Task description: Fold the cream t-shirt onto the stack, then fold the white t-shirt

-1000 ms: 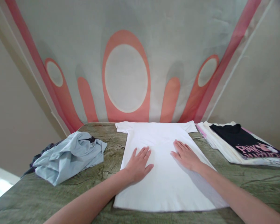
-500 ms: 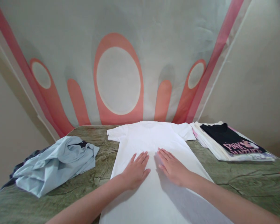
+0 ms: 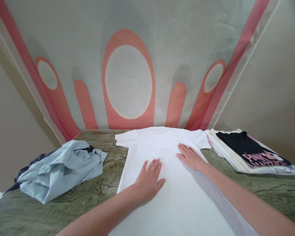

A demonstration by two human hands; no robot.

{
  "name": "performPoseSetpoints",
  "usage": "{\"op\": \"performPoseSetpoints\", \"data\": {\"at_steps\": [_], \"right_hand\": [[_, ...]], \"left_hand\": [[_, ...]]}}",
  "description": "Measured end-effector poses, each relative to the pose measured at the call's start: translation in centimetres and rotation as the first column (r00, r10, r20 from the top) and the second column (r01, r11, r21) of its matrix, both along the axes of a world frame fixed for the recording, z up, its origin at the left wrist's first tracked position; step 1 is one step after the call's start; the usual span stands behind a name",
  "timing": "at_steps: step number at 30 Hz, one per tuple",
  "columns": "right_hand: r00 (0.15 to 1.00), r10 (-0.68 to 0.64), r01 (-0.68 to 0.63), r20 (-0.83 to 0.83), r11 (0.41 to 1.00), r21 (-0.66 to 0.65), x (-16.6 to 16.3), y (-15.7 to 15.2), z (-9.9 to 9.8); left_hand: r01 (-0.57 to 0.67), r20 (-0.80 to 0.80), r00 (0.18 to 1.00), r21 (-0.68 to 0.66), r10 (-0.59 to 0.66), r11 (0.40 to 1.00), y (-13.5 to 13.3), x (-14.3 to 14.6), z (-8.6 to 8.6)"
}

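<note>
Grey with coral shapes, a printed backdrop (image 3: 201, 36) rises beyond the far end of the white T-shirt (image 3: 177, 200). A wood-grain table (image 3: 64, 208) lies under the T-shirt and reaches out on both sides of it. The T-shirt itself is spread flat, its neck end and 2 short sleeves (image 3: 125, 139) away from the person, its near end running out of view.

Left of the T-shirt, apart from it, sits a crumpled light blue garment (image 3: 64, 168). Right of the T-shirt, close by the sleeve on that side, lies a folded stack of clothes (image 3: 229, 157); whether sleeve and stack touch, I cannot tell. The left forearm (image 3: 108, 213) crosses above the T-shirt's left edge, the right forearm (image 3: 238, 195) above its right edge. A black top (image 3: 243, 144) lies uppermost on the stack, right of the T-shirt.

The left hand (image 3: 149, 182) is laid palm down on the T-shirt's left half, fingers slightly apart, thumb spread toward the T-shirt's middle. The right hand (image 3: 190, 157), also palm down, lies farther up the T-shirt's right half, fingers closer together. Neither of the 2 hands is clamped on anything: the T-shirt is beneath both palms and runs on between them. Well left of the T-shirt, a dark garment (image 3: 13, 187) shows from under the blue garment. Pink lettering (image 3: 258, 159) marks the black top, right of the T-shirt.
</note>
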State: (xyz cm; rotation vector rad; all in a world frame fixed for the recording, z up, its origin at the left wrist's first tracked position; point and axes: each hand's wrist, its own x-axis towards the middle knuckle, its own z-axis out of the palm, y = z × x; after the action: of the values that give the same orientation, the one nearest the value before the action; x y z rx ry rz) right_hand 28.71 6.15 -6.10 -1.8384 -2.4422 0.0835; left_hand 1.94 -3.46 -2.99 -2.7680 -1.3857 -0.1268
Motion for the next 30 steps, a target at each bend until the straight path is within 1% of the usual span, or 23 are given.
{"op": "performPoseSetpoints", "data": {"at_steps": [2,4,6,8,10,12,16,18,19,21,22,24,27,28,30], "right_hand": [[0.998,-0.061,0.061,0.024,0.998,0.014,0.5,0.4,-0.2],[0.999,-0.048,0.048,0.014,0.998,0.026,-0.5,-0.1,-0.5],[0.998,0.056,-0.055,-0.022,0.998,0.038,-2.1,-0.9,-0.7],[0.983,0.174,-0.171,-0.051,0.984,0.052,-3.4,-1.4,-0.8],[0.975,0.213,-0.210,-0.056,0.976,0.052,-3.5,-1.0,-0.9],[0.985,0.167,-0.165,-0.041,0.986,0.035,-2.2,0.3,-1.1],[1.000,-0.016,0.016,0.014,1.000,0.021,1.7,3.7,-1.5],[0.996,-0.087,0.087,0.033,0.996,0.024,2.4,4.6,-1.6],[0.993,-0.109,0.108,0.038,0.994,0.028,2.1,4.8,-1.5],[0.994,-0.107,0.106,0.032,0.994,0.030,0.4,4.5,-1.3],[0.997,-0.077,0.077,0.020,0.997,0.026,-0.9,4.2,-1.1],[0.999,0.038,-0.038,-0.028,0.999,0.007,-4.0,3.4,-0.7],[0.971,0.223,-0.223,-0.082,0.975,-0.001,-7.7,3.0,-0.1],[0.964,0.252,-0.253,-0.088,0.968,-0.002,-8.3,3.2,0.0],[0.967,0.241,-0.243,-0.082,0.970,-0.009,-8.2,4.3,0.0]], "left_hand": [[-0.004,0.003,1.000,-0.008,0.004,1.000,0.0,0.1,0.0],[-0.007,0.004,1.000,-0.014,0.007,1.000,-0.1,0.2,0.0],[-0.008,0.002,1.000,-0.018,0.008,1.000,-0.1,0.2,0.0],[-0.008,-0.004,1.000,-0.023,0.008,1.000,-0.2,0.2,0.1],[-0.007,-0.010,1.000,-0.029,0.007,1.000,-0.3,0.1,0.2],[-0.008,-0.011,1.000,-0.035,0.008,0.999,-0.4,0.1,0.3],[-0.008,0.002,1.000,-0.043,0.009,0.999,-0.4,0.0,0.2],[-0.004,0.008,1.000,-0.050,0.005,0.999,-0.3,0.0,0.2],[-0.003,0.011,1.000,-0.055,0.004,0.998,-0.3,0.0,0.2],[-0.002,0.016,1.000,-0.064,0.003,0.998,-0.2,0.0,0.2],[-0.001,0.017,1.000,-0.067,0.002,0.998,-0.2,0.0,0.3],[0.000,0.011,1.000,-0.073,0.000,0.997,-0.1,0.0,0.4],[0.003,-0.006,1.000,-0.083,-0.003,0.997,-0.1,0.0,0.6],[0.003,-0.010,1.000,-0.086,-0.004,0.996,0.0,0.0,0.7],[0.004,-0.011,1.000,-0.089,-0.005,0.996,0.0,0.1,0.8]]}}
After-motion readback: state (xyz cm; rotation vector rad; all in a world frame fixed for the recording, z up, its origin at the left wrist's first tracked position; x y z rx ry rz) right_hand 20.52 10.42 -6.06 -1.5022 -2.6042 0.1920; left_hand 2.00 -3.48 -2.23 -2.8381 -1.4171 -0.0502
